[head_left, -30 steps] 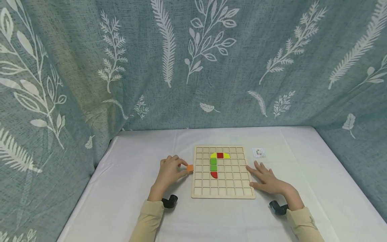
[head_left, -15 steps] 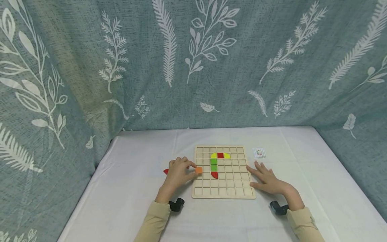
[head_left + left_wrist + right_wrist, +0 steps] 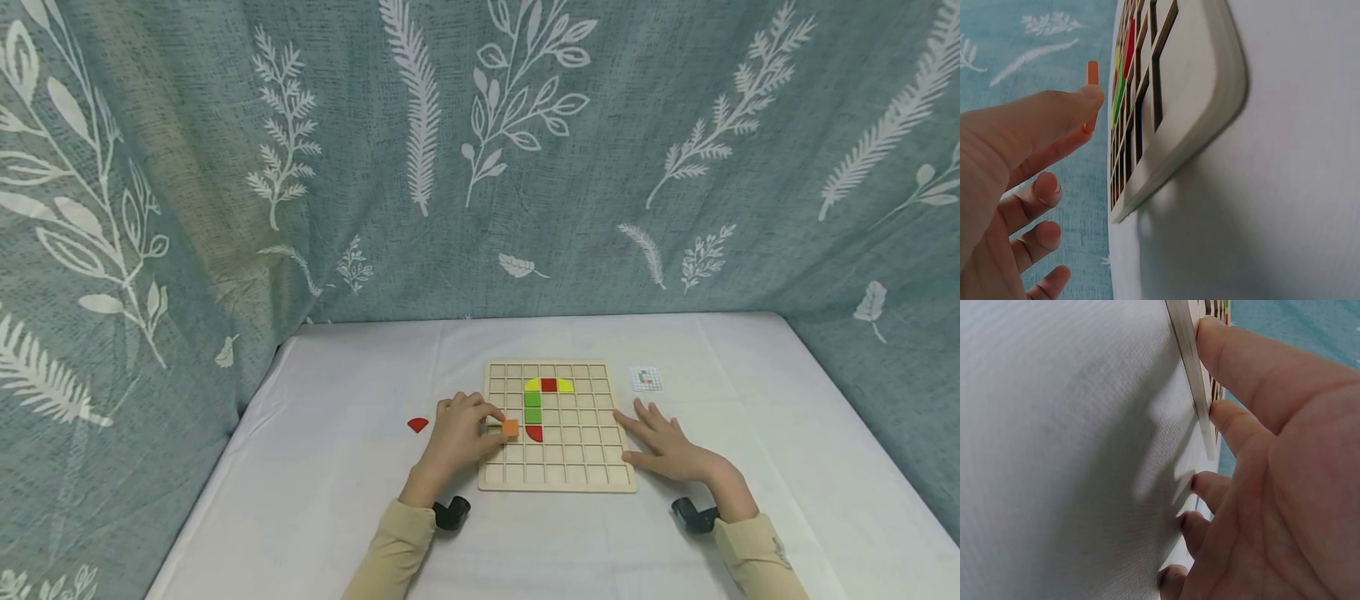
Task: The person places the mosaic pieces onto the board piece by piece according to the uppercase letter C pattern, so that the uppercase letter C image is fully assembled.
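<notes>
Between thumb and forefinger, my left hand [image 3: 459,435] pinches an orange square tile [image 3: 510,428], held over the left columns of the wooden grid board [image 3: 557,490]. In the left wrist view the tile [image 3: 1092,73] stands off the board's surface. My right hand [image 3: 666,446] lies with spread, fairly straight fingers at the board's right edge; thumb and forefinger touch the rim [image 3: 1192,369]. Set in the grid are a red square [image 3: 549,385] between two yellow quarter-rounds [image 3: 566,387], green squares [image 3: 532,407] down one column, and a red quarter-round [image 3: 535,433] below them.
A loose red fan-shaped piece [image 3: 417,425] lies on the white cloth left of my left hand. Beyond the board's upper right corner is a small printed pattern card [image 3: 646,378]. A patterned teal curtain [image 3: 450,275] hangs behind the table.
My left hand has moved right with the orange tile, from beside the board's left edge to over its left columns. This uncovers the red fan-shaped piece. My right hand stays put.
</notes>
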`<control>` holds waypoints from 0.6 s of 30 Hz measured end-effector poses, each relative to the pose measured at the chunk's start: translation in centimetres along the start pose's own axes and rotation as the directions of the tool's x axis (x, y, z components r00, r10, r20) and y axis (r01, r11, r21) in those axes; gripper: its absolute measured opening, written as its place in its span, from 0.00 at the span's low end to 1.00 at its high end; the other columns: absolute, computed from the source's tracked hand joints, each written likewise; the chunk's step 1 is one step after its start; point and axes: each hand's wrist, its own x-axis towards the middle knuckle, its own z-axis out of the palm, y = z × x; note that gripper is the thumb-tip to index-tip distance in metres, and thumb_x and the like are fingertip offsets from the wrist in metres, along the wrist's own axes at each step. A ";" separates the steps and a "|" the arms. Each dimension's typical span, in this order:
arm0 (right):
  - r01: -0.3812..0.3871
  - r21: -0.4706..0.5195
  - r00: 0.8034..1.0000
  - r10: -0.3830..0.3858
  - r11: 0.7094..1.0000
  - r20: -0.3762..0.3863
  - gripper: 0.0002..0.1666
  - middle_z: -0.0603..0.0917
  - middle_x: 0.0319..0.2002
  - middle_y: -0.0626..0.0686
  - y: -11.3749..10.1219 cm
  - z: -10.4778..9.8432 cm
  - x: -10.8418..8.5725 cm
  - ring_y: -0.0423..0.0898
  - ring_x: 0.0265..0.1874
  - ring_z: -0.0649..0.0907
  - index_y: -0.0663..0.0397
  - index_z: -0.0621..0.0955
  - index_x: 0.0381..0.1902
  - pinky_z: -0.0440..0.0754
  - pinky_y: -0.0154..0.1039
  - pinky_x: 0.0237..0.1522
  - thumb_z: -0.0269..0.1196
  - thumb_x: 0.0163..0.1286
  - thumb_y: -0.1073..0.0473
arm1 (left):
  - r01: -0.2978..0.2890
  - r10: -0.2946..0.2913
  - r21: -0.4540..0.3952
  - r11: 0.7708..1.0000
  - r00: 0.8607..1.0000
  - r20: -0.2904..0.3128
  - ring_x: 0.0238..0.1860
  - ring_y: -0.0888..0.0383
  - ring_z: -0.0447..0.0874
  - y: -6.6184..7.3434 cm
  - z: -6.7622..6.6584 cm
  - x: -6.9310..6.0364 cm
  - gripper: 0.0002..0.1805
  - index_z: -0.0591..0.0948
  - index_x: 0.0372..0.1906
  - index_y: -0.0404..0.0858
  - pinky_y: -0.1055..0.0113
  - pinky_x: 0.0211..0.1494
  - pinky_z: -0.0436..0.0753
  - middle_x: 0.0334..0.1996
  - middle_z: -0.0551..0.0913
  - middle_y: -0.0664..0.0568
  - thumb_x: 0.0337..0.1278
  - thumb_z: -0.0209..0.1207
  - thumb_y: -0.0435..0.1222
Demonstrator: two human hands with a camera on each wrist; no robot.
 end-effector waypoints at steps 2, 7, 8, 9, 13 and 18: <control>0.000 0.001 1.000 0.000 1.000 0.003 0.40 0.43 0.70 0.70 0.1 -0.1 -0.1 0.71 0.68 0.40 0.53 0.58 0.70 0.31 0.70 0.60 0.55 0.66 0.43 | -0.011 0.010 0.008 1.000 1.000 0.005 0.32 0.60 0.64 0.2 0.2 0.0 0.12 0.85 0.36 0.48 0.49 0.51 0.65 0.30 0.77 0.56 0.43 0.68 0.46; 0.004 0.018 1.000 -0.004 1.000 0.012 0.40 0.43 0.71 0.70 0.2 -0.2 -0.2 0.70 0.68 0.39 0.54 0.58 0.71 0.31 0.70 0.60 0.55 0.67 0.44 | -0.034 0.033 0.021 0.999 0.999 0.009 0.33 0.60 0.66 0.7 0.6 0.2 0.11 0.85 0.35 0.49 0.49 0.50 0.65 0.31 0.78 0.56 0.43 0.67 0.46; 0.009 0.021 1.000 -0.009 1.000 0.013 0.40 0.43 0.70 0.70 0.2 -0.2 -0.2 0.71 0.68 0.39 0.54 0.58 0.70 0.31 0.70 0.60 0.55 0.67 0.45 | -0.035 0.034 0.012 0.999 0.999 0.010 0.33 0.60 0.66 0.8 0.6 0.3 0.11 0.85 0.35 0.49 0.49 0.50 0.65 0.32 0.78 0.56 0.43 0.67 0.46; 0.010 0.023 1.000 -0.011 1.000 0.013 0.40 0.43 0.70 0.70 0.1 -0.3 -0.2 0.71 0.68 0.39 0.54 0.58 0.71 0.31 0.70 0.60 0.55 0.67 0.45 | -0.036 0.036 0.007 0.999 0.999 0.009 0.33 0.59 0.66 0.9 0.7 0.3 0.11 0.85 0.35 0.49 0.49 0.50 0.65 0.32 0.78 0.56 0.43 0.67 0.45; 0.020 0.015 1.000 -0.021 1.000 0.012 0.39 0.43 0.70 0.70 0.0 -0.3 -0.1 0.70 0.68 0.39 0.54 0.58 0.71 0.32 0.70 0.60 0.54 0.67 0.45 | -0.053 0.053 -0.003 0.999 0.999 0.000 0.32 0.60 0.65 1.2 1.0 0.5 0.10 0.85 0.33 0.49 0.49 0.50 0.65 0.30 0.77 0.57 0.42 0.68 0.44; 0.020 0.009 1.000 -0.020 1.000 0.009 0.39 0.43 0.70 0.70 -0.1 -0.3 -0.2 0.70 0.68 0.39 0.55 0.58 0.70 0.32 0.70 0.60 0.54 0.67 0.44 | -0.077 0.077 -0.006 0.997 0.997 -0.006 0.32 0.61 0.65 1.8 1.3 0.9 0.10 0.85 0.33 0.49 0.49 0.50 0.65 0.28 0.77 0.57 0.42 0.68 0.44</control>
